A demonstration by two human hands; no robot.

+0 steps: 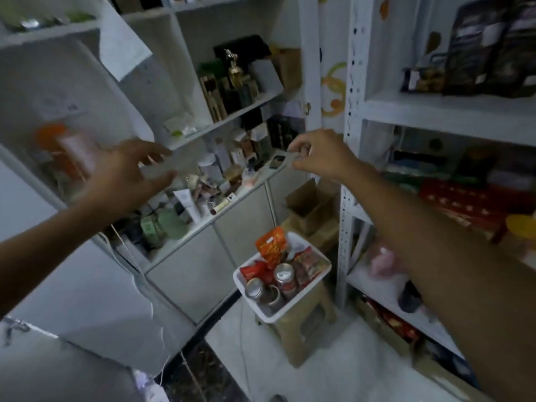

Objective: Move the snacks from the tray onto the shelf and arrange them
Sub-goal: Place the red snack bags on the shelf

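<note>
A white tray (pixel 317 258) sits on a beige plastic stool (pixel 301 338) on the floor, low in the middle. In it stand an orange-red snack packet (pixel 271 245), other red packets (pixel 307 265) and several cans (pixel 284 275). My right hand (pixel 319 155) is raised well above the tray and pinches a small pale card-like packet (pixel 278 161) between thumb and fingertips. My left hand (pixel 130 169) is held up at the same height with its fingers spread and nothing in it. The white metal shelf (pixel 435 111) stands to the right, beside my right forearm.
The right shelf carries dark bags (pixel 490 47) on top and red boxes (pixel 464 198) below. A white cabinet (pixel 220 123) ahead is crowded with bottles and tubes. Open cardboard boxes (pixel 310 207) lie behind the stool. A thin cable (pixel 150 303) hangs at the left.
</note>
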